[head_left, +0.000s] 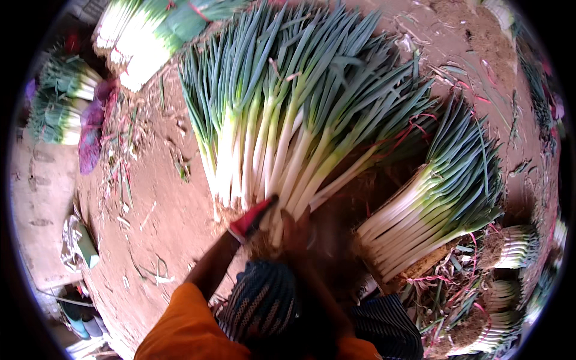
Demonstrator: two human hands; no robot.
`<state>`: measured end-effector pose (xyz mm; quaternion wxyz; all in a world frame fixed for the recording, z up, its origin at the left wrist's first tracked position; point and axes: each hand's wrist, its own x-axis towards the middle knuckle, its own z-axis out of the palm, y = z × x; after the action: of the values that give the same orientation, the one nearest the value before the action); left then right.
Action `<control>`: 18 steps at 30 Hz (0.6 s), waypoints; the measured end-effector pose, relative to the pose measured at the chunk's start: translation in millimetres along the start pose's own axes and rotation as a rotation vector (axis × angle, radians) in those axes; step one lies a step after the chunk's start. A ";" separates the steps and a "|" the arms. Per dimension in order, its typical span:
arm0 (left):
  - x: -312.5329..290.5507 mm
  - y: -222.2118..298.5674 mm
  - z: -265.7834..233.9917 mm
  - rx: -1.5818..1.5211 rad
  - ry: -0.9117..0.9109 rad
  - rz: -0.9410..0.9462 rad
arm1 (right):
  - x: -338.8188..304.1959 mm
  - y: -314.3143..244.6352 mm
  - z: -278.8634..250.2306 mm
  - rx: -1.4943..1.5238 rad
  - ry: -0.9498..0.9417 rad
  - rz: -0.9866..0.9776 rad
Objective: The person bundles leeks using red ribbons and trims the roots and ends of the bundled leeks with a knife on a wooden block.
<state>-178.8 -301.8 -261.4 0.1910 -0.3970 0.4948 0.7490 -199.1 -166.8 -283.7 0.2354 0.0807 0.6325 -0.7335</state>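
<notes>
A wide fan of green onions (255, 144) lies on the ground in front of me, with white stalks toward me and green leaves pointing away. My left hand (253, 219), in a red and black glove, rests against the lower stalks, its fingers stretched out. Close beside it is my right hand (295, 233), bare, its fingers apart at the stalk bases. Short pale stalks with brown roots (261, 245) show between and below the hands. Neither hand visibly grips a stalk. To the right lies a neatly aligned pile of green onions (414, 219).
Tied bundles of green onions (159, 36) lie at the far left, with smaller bundles (513, 249) at the right. Red ties (411, 132) and leaf scraps are scattered about. Blue and white knitted fabric (261, 297) appears below my hands. A purple sack (92, 135) sits at left.
</notes>
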 end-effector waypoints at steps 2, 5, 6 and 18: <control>0.8 -5.2 -4.8 0.107 -0.042 0.158 | 0.5 0.8 4.9 0.138 -0.011 0.046; -15.1 18.1 19.6 0.218 -0.073 0.206 | 6.2 -23.2 -21.4 0.076 -0.122 0.171; -15.7 19.9 23.4 0.207 -0.094 0.224 | 16.6 -34.5 -36.7 0.020 -0.200 0.129; -42.6 39.3 29.1 1.028 0.074 0.314 | 79.2 -16.7 3.2 0.457 0.042 0.095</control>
<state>-191.3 -288.4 -199.1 0.2290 -0.1996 0.8576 0.4151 -275.3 -187.6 -301.2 0.2318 0.1768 0.4503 -0.8439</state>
